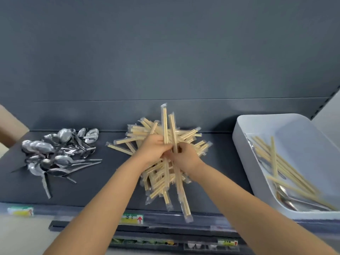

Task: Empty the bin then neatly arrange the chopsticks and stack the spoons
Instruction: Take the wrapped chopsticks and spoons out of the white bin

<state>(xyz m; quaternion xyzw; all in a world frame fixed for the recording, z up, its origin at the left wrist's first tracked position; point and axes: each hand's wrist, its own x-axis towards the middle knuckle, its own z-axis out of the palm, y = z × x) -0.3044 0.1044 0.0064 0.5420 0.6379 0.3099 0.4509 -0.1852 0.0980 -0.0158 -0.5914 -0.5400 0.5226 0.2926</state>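
The left grip (153,150) and right grip (185,158) are clasping several wrapped chopsticks (165,122) upright, probably squaring their ends, with the pile (158,183) just below.

Wrapped wooden chopsticks (158,181) are heaped crisscross at centre, metal spoons (55,153) are piled at left, and some of each are held in the white bin (242,144) at right.

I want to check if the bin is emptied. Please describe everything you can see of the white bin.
The white bin looks like plastic, rectangular with rounded corners. It sits at the right of the dark shelf, partly cut off by the frame. Chopsticks and metal spoons lie inside, so it is not yet empty.
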